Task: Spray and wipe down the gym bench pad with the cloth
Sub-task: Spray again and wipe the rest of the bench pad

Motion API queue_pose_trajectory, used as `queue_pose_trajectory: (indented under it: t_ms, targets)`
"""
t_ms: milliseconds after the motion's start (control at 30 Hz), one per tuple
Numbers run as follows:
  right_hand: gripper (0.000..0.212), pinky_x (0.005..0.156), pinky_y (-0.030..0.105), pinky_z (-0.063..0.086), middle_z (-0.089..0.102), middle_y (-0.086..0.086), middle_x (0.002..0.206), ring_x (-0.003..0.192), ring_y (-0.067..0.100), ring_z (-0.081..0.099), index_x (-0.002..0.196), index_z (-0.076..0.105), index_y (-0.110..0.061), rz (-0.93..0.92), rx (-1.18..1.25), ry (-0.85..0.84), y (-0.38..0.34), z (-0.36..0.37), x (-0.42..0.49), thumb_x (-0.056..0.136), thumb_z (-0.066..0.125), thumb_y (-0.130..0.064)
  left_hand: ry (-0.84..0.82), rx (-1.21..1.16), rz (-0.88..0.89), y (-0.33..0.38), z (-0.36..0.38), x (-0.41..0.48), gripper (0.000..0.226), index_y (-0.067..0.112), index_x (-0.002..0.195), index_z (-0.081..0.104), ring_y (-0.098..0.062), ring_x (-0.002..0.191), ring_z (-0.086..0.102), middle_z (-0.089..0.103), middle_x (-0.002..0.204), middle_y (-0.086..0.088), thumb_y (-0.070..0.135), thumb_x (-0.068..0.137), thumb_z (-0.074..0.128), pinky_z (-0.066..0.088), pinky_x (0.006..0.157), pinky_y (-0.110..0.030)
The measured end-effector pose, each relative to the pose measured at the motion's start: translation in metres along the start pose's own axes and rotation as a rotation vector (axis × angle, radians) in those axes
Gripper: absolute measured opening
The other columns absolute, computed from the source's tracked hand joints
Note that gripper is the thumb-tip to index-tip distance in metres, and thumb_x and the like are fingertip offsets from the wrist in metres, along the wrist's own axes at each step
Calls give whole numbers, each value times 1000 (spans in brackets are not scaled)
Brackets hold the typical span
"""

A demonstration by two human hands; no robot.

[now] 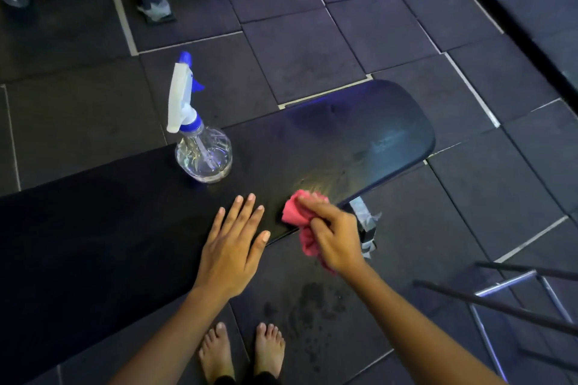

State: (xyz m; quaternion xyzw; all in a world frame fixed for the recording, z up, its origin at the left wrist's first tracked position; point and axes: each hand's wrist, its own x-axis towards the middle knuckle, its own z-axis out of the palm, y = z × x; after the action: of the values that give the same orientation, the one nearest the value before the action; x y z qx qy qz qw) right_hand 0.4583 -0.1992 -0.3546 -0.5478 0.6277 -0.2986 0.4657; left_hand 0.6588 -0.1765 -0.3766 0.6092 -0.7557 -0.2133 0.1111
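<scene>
L arm comes up from lower centre, wrist straight. L hand (pixel 230 247) lies flat, palm down, on the near edge of the tabletop (pixel 344 141) (the black bench pad), fingers straight & slightly spread, thumb out to the R. Grip wide open, holds nothing.

R arm reaches in from lower R. R hand (pixel 336 236) sits just beside the L, at the pad's near edge. Its grip is closed round a bunched pink cloth (pixel 295 212): fingers curled over it, front of cloth pressed on the pad, rest hanging off the edge under the hand. Pad nr the cloth looks shiny.

Clear spray bottle (pixel 200 147) w/ blue-white trigger head stands upright on the pad's far side, apart from both hands. Dark wet spots (pixel 312 300) on the floor btw the arms.
</scene>
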Motion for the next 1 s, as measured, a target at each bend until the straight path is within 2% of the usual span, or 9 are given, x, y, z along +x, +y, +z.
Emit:
queue_pose_trajectory:
  t_ms: [67,167,267,400,467,600,733,900,1000]
  targets:
    - [59,111,53,37,64,4,125,118,24,59,129,62,-18,3,-32,87,-3,-6,24,77,42,1,-2,29,-14,-4,2,1,58,16,144,40,-19,147,16,26,156,-2,45,97,24,12,120,-43]
    - [65,122,41,13,43,10,149,144,24,31,137,52,-9,-42,-263,114,-11,-5,58,74,44,1,-14,44,-46,-7,5,2,57,20,146,36,-17,148,11,22,158,0,46,97,22,8,120,-48]
    - [66,123,42,0,36,11,154,148,22,19,140,48,-8,-40,-333,78,-12,14,51,75,44,-5,-43,52,-57,-6,3,2,59,22,148,31,-16,148,6,18,159,2,48,97,19,4,120,-46]
    - [64,116,20,-16,31,6,156,147,9,6,142,46,-12,-78,-265,-33,-13,40,13,79,44,-10,-62,16,-38,-7,-11,2,63,21,146,36,-13,147,8,18,158,5,51,94,17,2,120,-40]
    - [62,116,16,-14,32,3,155,145,5,6,142,47,-13,-73,-222,-73,-18,47,3,80,47,-6,-59,-5,-44,-13,-19,-2,64,21,145,38,-11,147,7,20,157,4,53,93,18,0,120,-39]
    - [60,122,35,15,43,-5,146,140,0,25,137,53,-11,-27,-62,-122,-40,56,5,81,49,7,26,-93,-69,-30,-31,-16,59,15,134,54,-15,145,20,34,153,-1,46,94,25,9,120,-44]
    - [61,121,22,2,38,8,152,141,4,19,139,49,-7,-204,-103,-283,-79,95,14,79,48,-1,185,-133,-155,-56,-43,-40,52,11,126,62,-17,141,29,45,146,-5,37,97,28,12,119,-44]
    - [60,121,49,-1,12,7,163,151,23,-2,152,26,-24,-349,-562,-459,-80,140,22,96,48,-25,206,-128,-275,-81,-53,-67,54,11,123,63,-21,141,32,47,146,-7,40,95,29,14,118,-48]
    - [56,121,50,1,4,3,164,150,21,-9,154,16,-30,-361,-692,-405,-65,139,16,102,36,-38,156,-96,-292,-81,-52,-75,51,14,116,68,-26,130,47,56,137,-6,45,90,36,24,112,-52]
